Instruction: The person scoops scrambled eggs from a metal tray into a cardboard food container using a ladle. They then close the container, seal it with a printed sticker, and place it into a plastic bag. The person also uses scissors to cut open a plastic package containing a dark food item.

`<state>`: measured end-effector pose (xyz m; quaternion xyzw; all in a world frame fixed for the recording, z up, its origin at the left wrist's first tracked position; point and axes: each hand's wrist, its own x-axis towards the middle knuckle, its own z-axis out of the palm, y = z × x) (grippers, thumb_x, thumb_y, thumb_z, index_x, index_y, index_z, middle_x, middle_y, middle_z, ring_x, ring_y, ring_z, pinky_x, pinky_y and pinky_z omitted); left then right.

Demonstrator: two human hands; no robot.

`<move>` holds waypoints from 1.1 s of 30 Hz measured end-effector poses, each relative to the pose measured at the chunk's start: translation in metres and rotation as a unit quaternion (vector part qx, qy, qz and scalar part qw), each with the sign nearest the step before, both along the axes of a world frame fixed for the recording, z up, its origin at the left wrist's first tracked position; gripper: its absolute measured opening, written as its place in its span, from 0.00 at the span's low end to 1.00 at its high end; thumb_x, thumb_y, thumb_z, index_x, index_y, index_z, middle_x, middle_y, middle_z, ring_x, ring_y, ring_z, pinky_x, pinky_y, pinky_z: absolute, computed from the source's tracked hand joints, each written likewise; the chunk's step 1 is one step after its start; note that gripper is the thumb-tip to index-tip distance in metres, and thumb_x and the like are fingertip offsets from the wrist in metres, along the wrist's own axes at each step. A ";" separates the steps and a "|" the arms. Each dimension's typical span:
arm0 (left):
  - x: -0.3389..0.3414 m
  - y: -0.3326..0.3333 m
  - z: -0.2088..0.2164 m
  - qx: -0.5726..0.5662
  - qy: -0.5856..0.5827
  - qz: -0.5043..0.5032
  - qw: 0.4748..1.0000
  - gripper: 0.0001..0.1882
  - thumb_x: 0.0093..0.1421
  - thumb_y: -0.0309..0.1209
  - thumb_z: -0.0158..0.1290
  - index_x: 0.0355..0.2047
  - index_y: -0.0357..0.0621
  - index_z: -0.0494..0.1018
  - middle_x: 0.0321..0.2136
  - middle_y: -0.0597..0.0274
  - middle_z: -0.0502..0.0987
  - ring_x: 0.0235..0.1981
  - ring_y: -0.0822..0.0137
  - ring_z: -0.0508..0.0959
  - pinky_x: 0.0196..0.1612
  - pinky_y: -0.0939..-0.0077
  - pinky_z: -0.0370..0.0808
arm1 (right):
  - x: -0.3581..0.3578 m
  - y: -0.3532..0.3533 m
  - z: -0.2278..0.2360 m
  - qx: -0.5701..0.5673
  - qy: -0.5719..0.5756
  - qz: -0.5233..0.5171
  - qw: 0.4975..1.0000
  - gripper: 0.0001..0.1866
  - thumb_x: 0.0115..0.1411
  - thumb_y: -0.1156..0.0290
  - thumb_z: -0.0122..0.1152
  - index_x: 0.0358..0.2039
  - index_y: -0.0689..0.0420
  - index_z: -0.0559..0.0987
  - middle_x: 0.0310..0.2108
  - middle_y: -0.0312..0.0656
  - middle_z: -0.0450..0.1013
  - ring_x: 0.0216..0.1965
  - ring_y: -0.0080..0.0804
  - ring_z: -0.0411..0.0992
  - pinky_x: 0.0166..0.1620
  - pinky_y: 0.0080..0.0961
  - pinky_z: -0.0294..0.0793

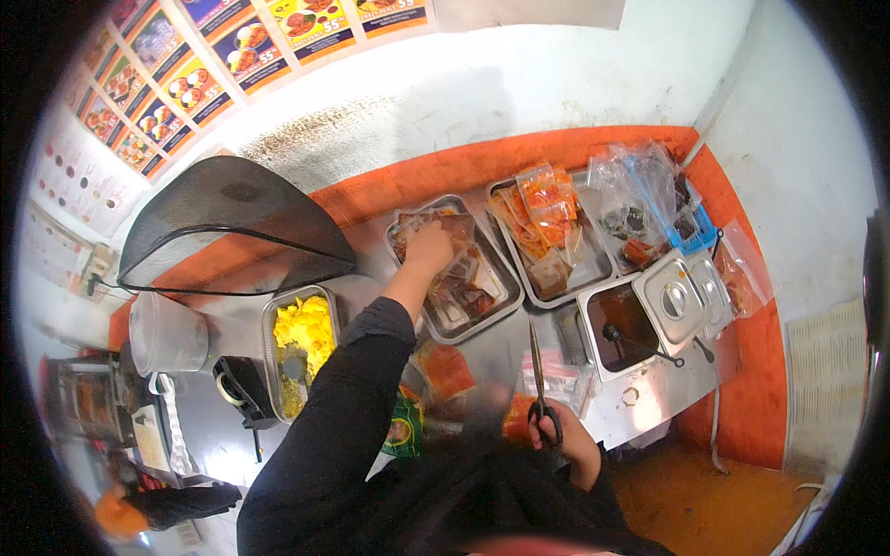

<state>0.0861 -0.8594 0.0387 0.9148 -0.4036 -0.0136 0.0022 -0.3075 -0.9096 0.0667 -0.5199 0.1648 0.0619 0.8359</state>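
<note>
My left hand reaches into a metal tray of clear plastic packets with dark brown filling. Its fingers are curled down on one brown packet; the fingertips are partly hidden. In my right hand, nearer to me, is a pair of scissors with black handles, blades pointing away. The blades look closed together. Below the trays lie an orange-red packet and a green packet, partly covered by my left sleeve.
A second tray holds orange and brown packets. To its right stand a sauce container with a ladle and a steel lid. At left are a tray of yellow food, a mesh cover, a plastic tub and a tape dispenser.
</note>
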 end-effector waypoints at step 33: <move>-0.068 0.059 -0.043 -0.083 -0.065 -0.067 0.992 0.25 0.47 0.46 0.59 0.48 0.63 0.70 0.46 0.61 0.65 0.49 0.60 0.64 0.49 0.53 0.58 | -0.003 -0.002 -0.014 -0.014 0.054 -0.049 0.997 0.26 0.54 0.44 0.58 0.33 0.57 0.68 0.21 0.34 0.67 0.20 0.22 0.67 0.24 0.18 0.68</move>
